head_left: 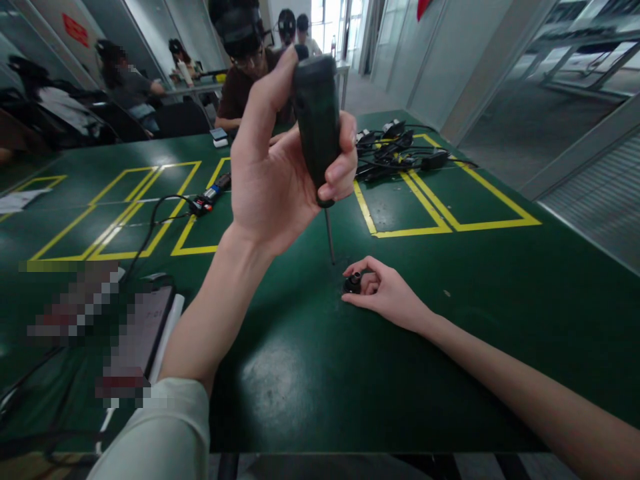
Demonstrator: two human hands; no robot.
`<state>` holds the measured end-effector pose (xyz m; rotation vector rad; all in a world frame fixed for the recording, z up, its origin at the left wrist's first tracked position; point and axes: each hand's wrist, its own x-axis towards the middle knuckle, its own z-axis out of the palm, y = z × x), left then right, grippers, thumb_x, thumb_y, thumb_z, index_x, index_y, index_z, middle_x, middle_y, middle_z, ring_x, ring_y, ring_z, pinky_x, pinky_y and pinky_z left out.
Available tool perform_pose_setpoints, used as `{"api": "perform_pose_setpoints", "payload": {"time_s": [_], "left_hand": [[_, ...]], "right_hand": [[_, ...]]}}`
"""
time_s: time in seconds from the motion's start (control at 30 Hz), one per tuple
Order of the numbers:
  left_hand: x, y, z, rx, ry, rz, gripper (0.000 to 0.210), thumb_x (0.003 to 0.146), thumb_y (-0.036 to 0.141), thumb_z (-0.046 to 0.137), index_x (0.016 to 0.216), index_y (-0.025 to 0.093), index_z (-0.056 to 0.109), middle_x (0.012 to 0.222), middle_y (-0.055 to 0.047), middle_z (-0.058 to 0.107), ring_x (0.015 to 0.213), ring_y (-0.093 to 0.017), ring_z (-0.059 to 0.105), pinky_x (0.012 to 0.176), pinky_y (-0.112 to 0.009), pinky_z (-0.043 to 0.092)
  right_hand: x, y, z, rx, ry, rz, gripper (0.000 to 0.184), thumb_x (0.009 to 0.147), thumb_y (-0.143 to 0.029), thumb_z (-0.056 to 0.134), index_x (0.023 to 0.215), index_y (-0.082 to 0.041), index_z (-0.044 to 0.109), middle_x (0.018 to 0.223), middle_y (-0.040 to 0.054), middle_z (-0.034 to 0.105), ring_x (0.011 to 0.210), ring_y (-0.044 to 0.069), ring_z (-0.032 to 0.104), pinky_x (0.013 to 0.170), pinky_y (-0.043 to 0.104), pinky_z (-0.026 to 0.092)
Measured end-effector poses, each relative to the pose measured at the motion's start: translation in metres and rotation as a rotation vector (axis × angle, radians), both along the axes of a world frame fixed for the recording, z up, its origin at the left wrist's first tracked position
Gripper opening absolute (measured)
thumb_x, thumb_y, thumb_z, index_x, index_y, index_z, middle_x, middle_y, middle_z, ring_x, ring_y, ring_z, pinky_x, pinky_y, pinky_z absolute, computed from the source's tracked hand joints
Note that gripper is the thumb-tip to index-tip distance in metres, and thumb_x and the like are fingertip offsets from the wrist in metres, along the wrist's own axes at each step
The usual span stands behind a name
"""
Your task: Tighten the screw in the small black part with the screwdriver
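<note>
My left hand (pixel 265 167) is raised over the table, its fingers wrapped round the thick dark handle of a screwdriver (pixel 317 113). The thin metal shaft points down, and its tip is a little left of my right hand (pixel 383 290). Between the thumb and fingers of that right hand is a small black round part (pixel 353 283) with a short upright stub on top. It stands on the green table, and the shaft's tip is apart from it.
Yellow tape marks rectangles on the green table (pixel 310 400). A heap of black cables (pixel 393 150) lies at the back right. Phones, one of them lit (pixel 143 327), and a cabled device (pixel 207 200) are on the left. A person (pixel 233 93) sits across the table.
</note>
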<state>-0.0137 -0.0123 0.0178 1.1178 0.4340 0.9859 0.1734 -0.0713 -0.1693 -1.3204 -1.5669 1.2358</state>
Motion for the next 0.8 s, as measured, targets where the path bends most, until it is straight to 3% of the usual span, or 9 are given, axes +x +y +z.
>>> {"api": "perform_pose_setpoints", "payload": {"time_s": [0.07,0.13,0.43,0.57,0.8], "left_hand": [[-0.001,0.001,0.000,-0.011,0.008,-0.002,0.070,0.106,0.065,0.020,0.068,0.018,0.055,0.055,0.001,0.041,0.044,-0.007,0.042,0.048,-0.020,0.038],[-0.001,0.001,0.000,-0.024,-0.001,-0.012,0.071,0.106,0.065,0.019,0.067,0.017,0.055,0.055,0.001,0.041,0.044,-0.007,0.043,0.047,-0.019,0.039],[0.003,-0.003,-0.004,-0.046,-0.030,-0.140,0.075,0.105,0.069,0.015,0.066,0.018,0.053,0.055,-0.001,0.046,0.044,-0.008,0.048,0.047,-0.020,0.043],[0.006,-0.004,-0.009,-0.054,0.019,-0.240,0.068,0.103,0.070,0.023,0.070,0.018,0.053,0.054,0.000,0.047,0.043,-0.008,0.046,0.045,-0.020,0.041],[0.008,-0.003,-0.014,-0.021,-0.040,-0.289,0.074,0.104,0.068,0.010,0.068,0.019,0.052,0.049,0.001,0.042,0.042,-0.009,0.042,0.045,-0.019,0.040]], "right_hand": [[0.001,0.000,-0.001,-0.027,-0.011,0.007,0.042,0.073,-0.042,0.085,0.096,-0.020,0.058,0.075,-0.0011,0.067,0.059,0.012,0.060,0.053,0.024,0.051],[0.003,0.000,-0.001,-0.028,-0.015,0.023,0.037,0.073,-0.037,0.084,0.097,-0.019,0.061,0.071,-0.0026,0.065,0.060,0.013,0.062,0.055,0.024,0.053],[0.015,0.007,0.005,-0.007,-0.085,0.222,0.032,0.078,-0.024,0.078,0.109,-0.016,0.070,0.089,0.0020,0.069,0.067,0.011,0.061,0.061,0.024,0.054],[0.015,0.007,0.005,0.009,-0.082,0.241,0.031,0.078,-0.023,0.076,0.107,-0.017,0.070,0.087,0.0008,0.068,0.066,0.010,0.059,0.060,0.023,0.052],[0.016,0.008,0.002,0.019,-0.083,0.258,0.031,0.079,-0.029,0.078,0.106,-0.018,0.069,0.097,0.0042,0.073,0.067,0.010,0.060,0.061,0.024,0.053]]}}
